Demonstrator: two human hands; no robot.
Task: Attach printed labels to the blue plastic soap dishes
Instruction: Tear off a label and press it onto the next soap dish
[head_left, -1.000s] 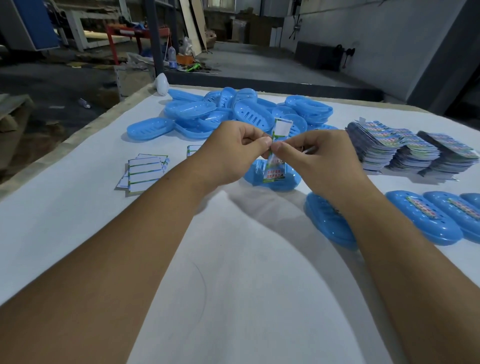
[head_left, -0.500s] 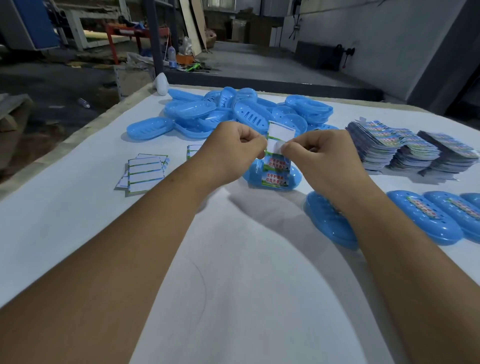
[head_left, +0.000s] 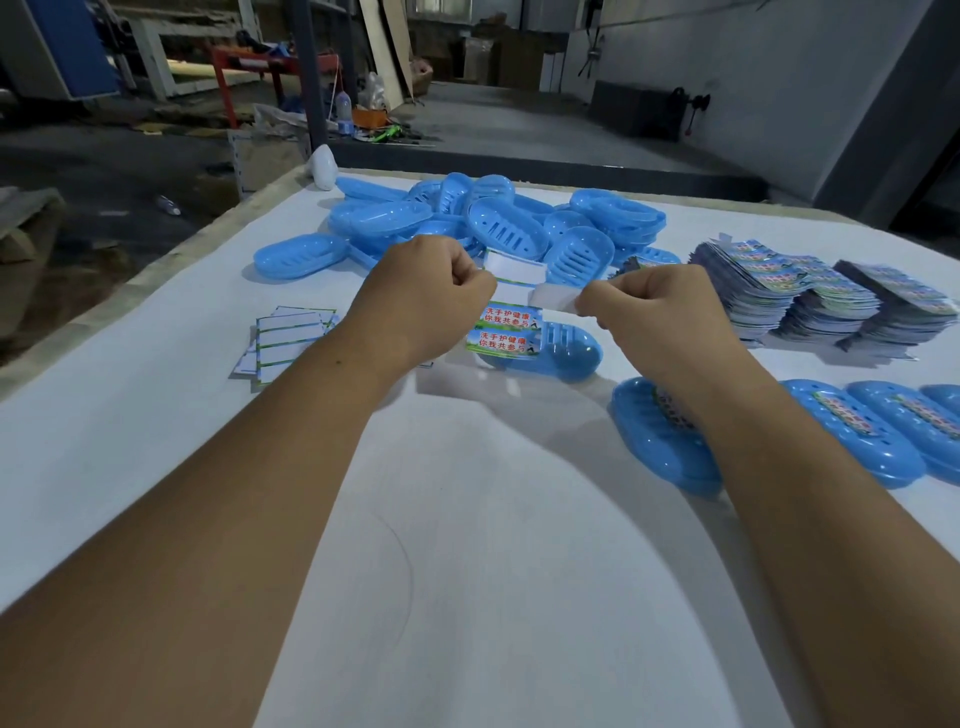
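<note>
Above the white table (head_left: 467, 519), my left hand (head_left: 421, 296) pinches a label sheet (head_left: 511, 317) by its edge, while my right hand (head_left: 660, 312) pinches a white strip (head_left: 553, 300) peeled off it; the hands are apart. The sheet hangs just over a single soap dish (head_left: 561, 353). Behind lies a heap of dishes (head_left: 498, 223); at right, label stacks (head_left: 810, 296) and labelled dishes (head_left: 857, 431); at left, used backings (head_left: 285, 338).
</note>
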